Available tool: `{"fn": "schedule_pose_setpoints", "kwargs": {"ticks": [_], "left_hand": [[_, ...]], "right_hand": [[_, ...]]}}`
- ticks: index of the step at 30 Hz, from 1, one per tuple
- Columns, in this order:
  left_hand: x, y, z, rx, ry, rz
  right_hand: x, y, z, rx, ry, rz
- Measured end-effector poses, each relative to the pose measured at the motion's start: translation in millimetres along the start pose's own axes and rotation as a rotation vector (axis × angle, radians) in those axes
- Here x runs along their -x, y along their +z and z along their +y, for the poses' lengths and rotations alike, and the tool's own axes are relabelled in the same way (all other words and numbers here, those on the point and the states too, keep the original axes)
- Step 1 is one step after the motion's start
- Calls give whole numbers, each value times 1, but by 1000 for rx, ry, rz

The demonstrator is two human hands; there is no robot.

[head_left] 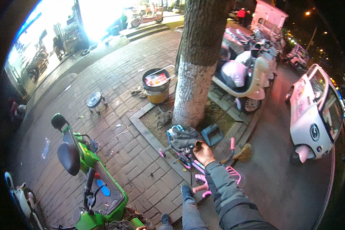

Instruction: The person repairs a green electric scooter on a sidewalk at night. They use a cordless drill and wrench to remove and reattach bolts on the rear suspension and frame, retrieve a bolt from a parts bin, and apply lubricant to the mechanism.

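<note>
My right hand (204, 154) reaches out over a small pink and blue child's bicycle (198, 165) beside the tree. Its fingers are closed at the edge of a dark grey, fuzzy cloth (186, 137), which lies over the bicycle's seat end; whether it is a rag or a glove I cannot make out. Only a sliver of my left hand (141, 228) shows at the lower edge, by the green electric scooter (109, 188); its fingers are hidden.
A whitewashed tree trunk (191, 92) rises from a kerbed bed holding a blue dustpan (212, 134) and a broom head (243, 152). Around it are a bucket (157, 96), a round stool (94, 99), parked scooters (253, 73) and a white vehicle (314, 119) on the road.
</note>
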State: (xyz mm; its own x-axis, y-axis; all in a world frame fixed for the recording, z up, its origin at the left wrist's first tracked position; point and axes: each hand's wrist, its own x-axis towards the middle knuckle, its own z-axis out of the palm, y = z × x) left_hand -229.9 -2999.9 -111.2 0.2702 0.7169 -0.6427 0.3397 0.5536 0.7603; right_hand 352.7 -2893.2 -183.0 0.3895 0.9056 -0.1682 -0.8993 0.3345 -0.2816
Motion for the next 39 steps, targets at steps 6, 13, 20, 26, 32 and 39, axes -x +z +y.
{"fn": "schedule_pose_setpoints", "kwargs": {"ticks": [6,13,20,26,32,39], "left_hand": [[-19,69,24,-93,-258,8],[-36,96,87,-247,-116,108],[-51,63,171,-157,-85,455],[-71,-15,221,-180,148,590],[-110,-65,261,661,-48,142],[-139,-83,267,1650,-192,40]], "right_hand": [[-126,-165,-8,223,107,784],[-71,-203,34,650,306,1067],[-19,-148,84,1294,692,599],[-76,-86,132,1380,698,495],[-119,-18,195,1475,645,369],[-177,51,286,1684,978,17]]}}
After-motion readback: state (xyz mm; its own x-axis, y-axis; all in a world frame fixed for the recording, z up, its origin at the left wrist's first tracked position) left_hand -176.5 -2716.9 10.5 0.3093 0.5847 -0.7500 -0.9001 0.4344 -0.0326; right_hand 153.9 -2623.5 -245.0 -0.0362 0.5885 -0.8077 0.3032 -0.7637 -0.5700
